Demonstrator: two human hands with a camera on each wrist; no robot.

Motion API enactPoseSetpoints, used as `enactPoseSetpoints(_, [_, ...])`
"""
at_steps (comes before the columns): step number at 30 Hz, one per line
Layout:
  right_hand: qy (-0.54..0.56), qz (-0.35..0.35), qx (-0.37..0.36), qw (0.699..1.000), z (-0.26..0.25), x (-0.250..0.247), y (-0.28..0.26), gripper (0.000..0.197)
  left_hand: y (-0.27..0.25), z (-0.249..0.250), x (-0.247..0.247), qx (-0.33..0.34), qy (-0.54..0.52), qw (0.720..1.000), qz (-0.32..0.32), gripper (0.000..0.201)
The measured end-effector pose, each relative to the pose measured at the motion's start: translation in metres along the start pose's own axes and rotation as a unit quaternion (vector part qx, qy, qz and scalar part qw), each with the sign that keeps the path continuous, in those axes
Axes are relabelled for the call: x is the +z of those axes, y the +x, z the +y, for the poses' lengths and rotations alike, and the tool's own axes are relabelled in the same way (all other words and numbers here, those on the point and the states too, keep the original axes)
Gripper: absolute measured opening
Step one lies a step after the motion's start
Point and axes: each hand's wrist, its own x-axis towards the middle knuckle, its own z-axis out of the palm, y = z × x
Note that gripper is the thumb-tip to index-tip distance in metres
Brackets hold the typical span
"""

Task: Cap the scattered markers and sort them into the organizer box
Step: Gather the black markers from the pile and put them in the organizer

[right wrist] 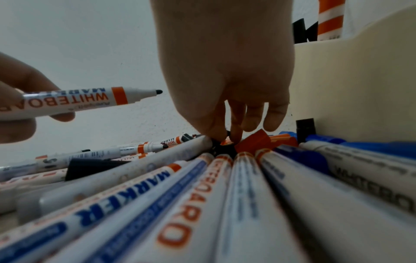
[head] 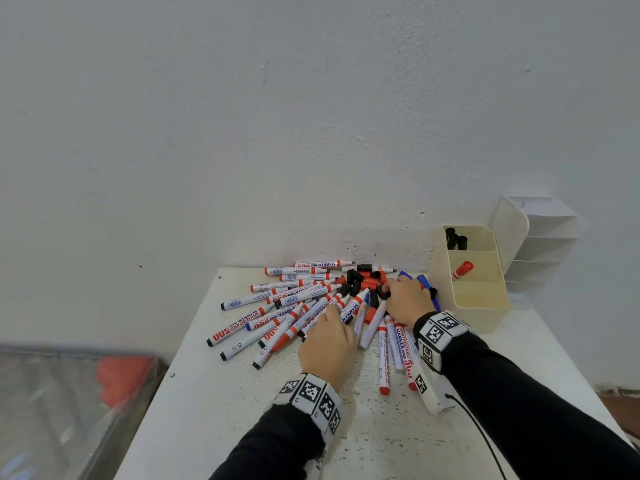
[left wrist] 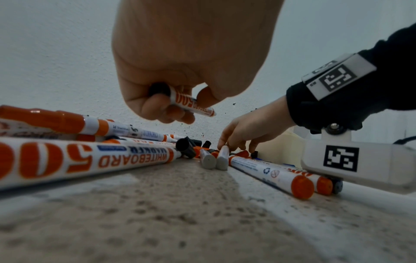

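The left hand (left wrist: 171, 71) grips an uncapped black-tipped white whiteboard marker (right wrist: 74, 101) above the scattered pile of markers (head: 294, 306) on the white speckled desk (head: 207, 410). The right hand (head: 407, 299), fingers curled, pinches a loose black cap (right wrist: 221, 137) near the cream plastic organizer box (head: 481, 306) at far right.

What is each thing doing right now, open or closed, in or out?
Left hand: holds an uncapped black marker.
Right hand: fingers down among loose caps.
Marker pile: lying on the table.
Organizer: black markers in the far slot, one red marker in the middle, near slot empty.
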Motion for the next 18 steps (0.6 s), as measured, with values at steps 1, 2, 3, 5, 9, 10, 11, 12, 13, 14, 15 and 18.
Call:
enactPoseSetpoints(1, [0.007, -0.002, -0.003, 1.0, 0.001, 0.0, 0.001, 0.032, 0.0, 0.0, 0.0, 0.0, -0.001, 1.0, 0.0, 0.016])
enactPoseSetpoints(2, [0.012, -0.001, -0.006, 1.0, 0.003, 0.001, 0.001, 0.03, 0.001, 0.0, 0.0, 0.001, -0.001, 1.0, 0.001, 0.016])
enactPoseSetpoints(3, [0.016, 0.004, -0.009, 1.0, 0.005, 0.001, 0.001, 0.028, 0.001, -0.001, 0.001, 0.001, -0.001, 1.0, 0.001, 0.016])
enactPoseSetpoints(5, [0.03, 0.019, -0.008, 0.999, 0.009, 0.001, 0.002, 0.026, 0.001, -0.002, 0.001, 0.003, 0.004, 1.0, 0.0, 0.018])
enactPoseSetpoints(9, [0.054, 0.038, -0.017, 0.998, 0.013, -0.002, 0.005, 0.029, 0.002, -0.002, 0.001, 0.0, 0.014, 1.0, 0.0, 0.02])
enactPoseSetpoints(10, [0.052, 0.044, -0.021, 0.997, 0.012, -0.002, 0.006, 0.031, 0.003, -0.002, 0.002, 0.0, 0.014, 1.0, 0.0, 0.021])
enactPoseSetpoints(11, [0.038, 0.042, -0.026, 0.998, 0.012, -0.001, 0.006, 0.032, 0.003, -0.001, 0.002, 0.0, 0.015, 1.0, 0.001, 0.021])
enactPoseSetpoints(12, [0.014, 0.031, -0.029, 0.999, 0.01, 0.0, 0.006, 0.034, 0.003, 0.0, 0.002, 0.0, 0.015, 1.0, 0.002, 0.022])
enactPoseSetpoints(13, [-0.01, 0.021, -0.028, 0.999, 0.008, 0.001, 0.007, 0.036, 0.003, 0.0, 0.002, 0.001, 0.015, 1.0, 0.002, 0.022])
enactPoseSetpoints(14, [-0.025, 0.019, -0.023, 0.999, 0.006, 0.002, 0.007, 0.037, 0.003, 0.001, 0.002, 0.001, 0.015, 1.0, 0.003, 0.022])
enactPoseSetpoints(15, [-0.032, 0.026, -0.012, 0.999, 0.004, 0.002, 0.008, 0.039, 0.003, 0.001, 0.002, 0.001, 0.014, 1.0, 0.002, 0.022])
enactPoseSetpoints(18, [-0.039, 0.031, 0.019, 0.999, 0.001, 0.004, 0.012, 0.043, 0.003, 0.001, 0.001, 0.004, 0.011, 1.0, -0.003, 0.023])
